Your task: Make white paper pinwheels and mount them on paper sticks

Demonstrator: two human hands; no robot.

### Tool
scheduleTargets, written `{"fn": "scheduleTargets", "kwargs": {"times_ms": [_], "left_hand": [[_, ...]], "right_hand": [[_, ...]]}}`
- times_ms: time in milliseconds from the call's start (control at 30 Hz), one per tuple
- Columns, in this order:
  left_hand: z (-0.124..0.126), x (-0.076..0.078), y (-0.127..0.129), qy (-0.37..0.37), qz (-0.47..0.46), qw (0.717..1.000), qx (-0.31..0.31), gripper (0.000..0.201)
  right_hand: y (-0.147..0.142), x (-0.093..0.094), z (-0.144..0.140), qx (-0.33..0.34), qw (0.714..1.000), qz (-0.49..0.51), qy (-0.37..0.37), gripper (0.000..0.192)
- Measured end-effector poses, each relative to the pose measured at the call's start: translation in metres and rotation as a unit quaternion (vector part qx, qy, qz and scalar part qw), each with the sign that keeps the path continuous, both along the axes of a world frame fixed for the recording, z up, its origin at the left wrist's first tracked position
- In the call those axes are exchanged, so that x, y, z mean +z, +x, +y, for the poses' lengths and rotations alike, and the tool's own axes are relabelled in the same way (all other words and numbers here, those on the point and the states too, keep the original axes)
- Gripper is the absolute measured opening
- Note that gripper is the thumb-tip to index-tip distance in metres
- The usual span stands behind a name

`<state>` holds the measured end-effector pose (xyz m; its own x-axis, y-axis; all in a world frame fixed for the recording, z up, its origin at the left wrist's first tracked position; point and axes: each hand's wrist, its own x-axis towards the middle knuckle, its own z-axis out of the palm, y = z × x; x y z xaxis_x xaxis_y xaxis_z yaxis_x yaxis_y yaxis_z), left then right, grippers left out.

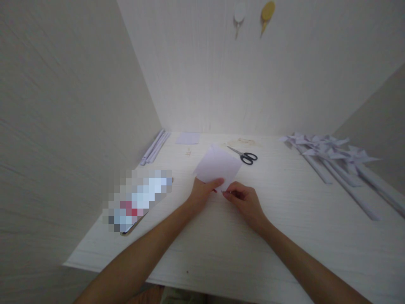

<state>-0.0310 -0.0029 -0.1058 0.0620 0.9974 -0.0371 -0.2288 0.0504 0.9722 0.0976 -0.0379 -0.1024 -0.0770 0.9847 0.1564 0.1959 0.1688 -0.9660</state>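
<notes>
A white square sheet of paper (217, 165) lies tilted like a diamond near the middle of the white table (284, 236). My left hand (202, 192) pinches its near corner with the thumb on top. My right hand (245, 200) pinches the same near corner from the right, fingers curled. Black-handled scissors (245, 155) lie just behind the sheet to the right, untouched.
Several finished white paper pinwheels on rolled paper sticks (335, 162) lie at the right. Rolled paper sticks (155, 147) lie at the back left beside a small stack of paper squares (188, 138). A blurred flat object (137, 200) lies left of my hands. Walls enclose the table.
</notes>
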Motion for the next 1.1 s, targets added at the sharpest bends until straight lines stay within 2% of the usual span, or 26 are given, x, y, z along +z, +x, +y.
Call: {"fn": "scheduleTargets", "kwargs": {"times_ms": [133,367,667,933,1100], "left_hand": [[0.0002,-0.0005,-0.0004,0.005,0.007,1.0,-0.002,0.025],[-0.0014,0.0018,0.0004,-0.003,0.02,1.0,-0.006,0.027],[-0.0062,0.0089,0.0033,-0.007,0.049,0.999,-0.019,0.027],[-0.0055,0.0041,0.0034,0.01,0.039,0.999,-0.032,0.026],[-0.0061,0.0016,0.0038,0.003,0.062,0.998,-0.031,0.024]], "right_hand": [[-0.0002,0.0011,-0.0007,0.007,1.0,0.001,0.016,0.006],[-0.0011,0.0034,-0.0023,0.004,0.999,0.027,-0.032,0.013],[0.0008,0.0011,-0.0005,-0.014,1.0,-0.009,-0.019,0.015],[-0.0014,-0.0008,0.0,-0.027,0.999,-0.028,-0.025,0.022],[-0.0008,-0.004,0.0006,-0.005,0.999,-0.045,-0.021,0.019]]}}
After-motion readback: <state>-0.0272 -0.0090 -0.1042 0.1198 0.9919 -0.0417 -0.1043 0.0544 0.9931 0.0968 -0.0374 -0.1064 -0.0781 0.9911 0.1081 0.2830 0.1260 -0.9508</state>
